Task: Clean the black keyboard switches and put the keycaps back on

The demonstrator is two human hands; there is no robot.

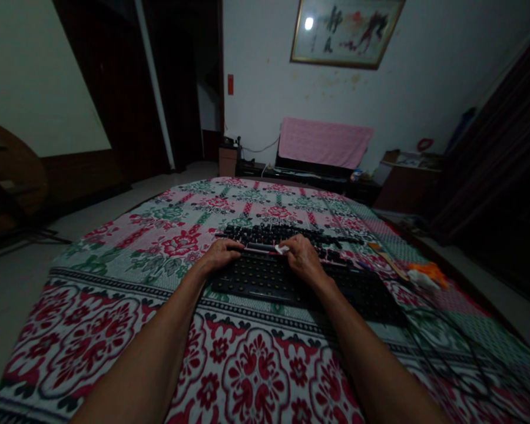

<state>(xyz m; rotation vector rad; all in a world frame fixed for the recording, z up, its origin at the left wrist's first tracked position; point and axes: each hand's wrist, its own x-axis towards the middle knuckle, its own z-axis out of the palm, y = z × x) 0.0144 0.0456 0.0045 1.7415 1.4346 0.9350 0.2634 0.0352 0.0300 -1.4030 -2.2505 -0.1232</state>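
Keyboard point(258, 278): black, stripped of keycaps, far edge near the fingers
Right hand point(304, 259): fingers pinching a white wad point(282, 249)
Left hand point(221, 254): fingers curled, hold unclear

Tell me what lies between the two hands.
In the head view, a long dark strip lies there, with a white scrap at the right hand.

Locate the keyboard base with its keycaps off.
The keyboard base lies below and right of centre in the head view, on the patterned cloth, with loose keycaps beyond it and the right hand over it.
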